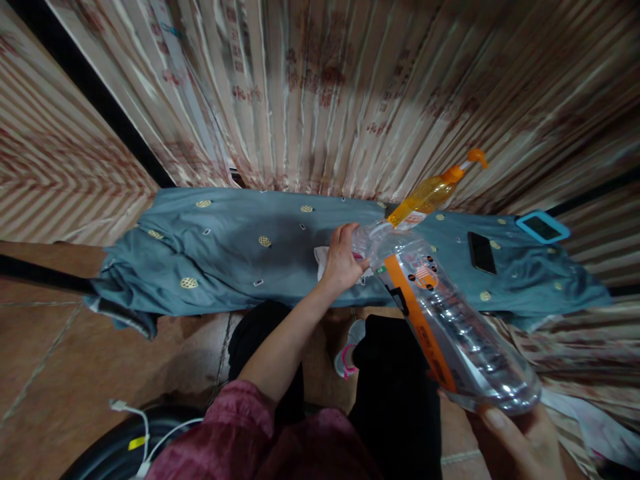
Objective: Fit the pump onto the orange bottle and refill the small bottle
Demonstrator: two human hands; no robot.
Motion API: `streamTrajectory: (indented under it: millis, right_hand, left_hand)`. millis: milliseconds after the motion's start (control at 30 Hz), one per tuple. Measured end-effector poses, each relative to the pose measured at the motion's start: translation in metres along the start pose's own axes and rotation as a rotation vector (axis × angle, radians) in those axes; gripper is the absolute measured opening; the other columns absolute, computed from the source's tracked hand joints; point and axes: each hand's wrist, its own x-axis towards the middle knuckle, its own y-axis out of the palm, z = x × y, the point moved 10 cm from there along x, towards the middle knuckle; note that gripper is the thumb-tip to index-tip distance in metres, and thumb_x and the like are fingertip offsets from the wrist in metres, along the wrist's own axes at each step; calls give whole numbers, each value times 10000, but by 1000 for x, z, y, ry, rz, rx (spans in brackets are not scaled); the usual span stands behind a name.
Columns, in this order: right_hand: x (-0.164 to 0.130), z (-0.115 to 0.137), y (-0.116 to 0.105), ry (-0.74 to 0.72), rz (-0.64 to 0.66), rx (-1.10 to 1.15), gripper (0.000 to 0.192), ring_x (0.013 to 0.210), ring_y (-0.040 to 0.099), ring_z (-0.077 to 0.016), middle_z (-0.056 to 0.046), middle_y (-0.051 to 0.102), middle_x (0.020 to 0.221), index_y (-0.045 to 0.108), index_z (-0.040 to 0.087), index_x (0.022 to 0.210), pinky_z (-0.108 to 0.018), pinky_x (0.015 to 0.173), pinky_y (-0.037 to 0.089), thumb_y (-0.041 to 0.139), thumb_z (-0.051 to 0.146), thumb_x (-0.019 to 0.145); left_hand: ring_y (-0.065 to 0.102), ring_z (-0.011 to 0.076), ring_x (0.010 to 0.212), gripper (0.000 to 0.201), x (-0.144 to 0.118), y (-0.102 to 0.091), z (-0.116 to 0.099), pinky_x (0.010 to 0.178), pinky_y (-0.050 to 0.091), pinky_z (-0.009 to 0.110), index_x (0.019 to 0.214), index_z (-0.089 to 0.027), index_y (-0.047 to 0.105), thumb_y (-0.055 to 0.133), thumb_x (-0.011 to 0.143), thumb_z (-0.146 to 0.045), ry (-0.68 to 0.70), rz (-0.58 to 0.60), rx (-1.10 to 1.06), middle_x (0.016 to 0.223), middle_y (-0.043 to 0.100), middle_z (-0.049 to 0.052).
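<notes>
spray bottle (pixel 434 191) behind water bottle (pixel 450 327), phone (pixel 482 253) right on cloth (pixel 225 247)

Clear plastic bottle (pixel 450 327) with orange label (cap end away from the camera) is lying tilted, its neck over blue cloth-covered surface (pixel 225 247).

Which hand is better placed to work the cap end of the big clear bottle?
Left. The left hand is already at the neck of the clear bottle, fingers around the top. The right hand cups the bottle's base from below, bearing its weight, so it is probably best left as the support.
</notes>
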Motion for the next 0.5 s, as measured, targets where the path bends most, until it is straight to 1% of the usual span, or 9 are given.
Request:
streamTrajectory:
  millis: [133,233,367,433,500]
  right_hand:
    - [3,0,-2,-5,38,-35,644,1074,634,-332,-123,661,1193,569,231,1320,-527,930,498,767,335,717]
    - [4,-1,-2,8,49,-41,643,1123,608,-342,-125,641,1231,565,232,1325,-539,955,479,761,341,723]
    - [2,1,-2,4,35,-25,646,1096,623,-331,-118,647,1223,567,239,1326,-531,958,479,764,339,719]
    - [1,5,1,-20,36,-27,644,1077,636,-329,-116,661,1196,564,243,1332,-522,941,492,760,336,726]
    - [1,13,5,-78,57,-73,617,1059,649,-330,-124,673,1176,567,235,1334,-509,913,510,742,331,750]
  left_hand:
    - [538,278,1171,585,0,0,0,1015,454,459,1227,-213,431,741,741,-314,0,1,1,1223,540,107]
    - [535,279,1172,590,0,0,0,1023,451,465,1225,-213,432,748,734,-301,-5,0,-3,1221,539,105]
    - [531,280,1183,592,0,0,1,1028,451,475,1223,-226,433,753,728,-279,-15,0,-9,1230,533,98]
    - [531,279,1186,594,0,0,1,1027,453,473,1224,-225,431,753,727,-269,-12,-2,-11,1233,531,99]
    - [532,277,1185,593,0,0,1,1025,455,474,1223,-230,429,751,727,-269,-8,-2,-12,1232,532,96]
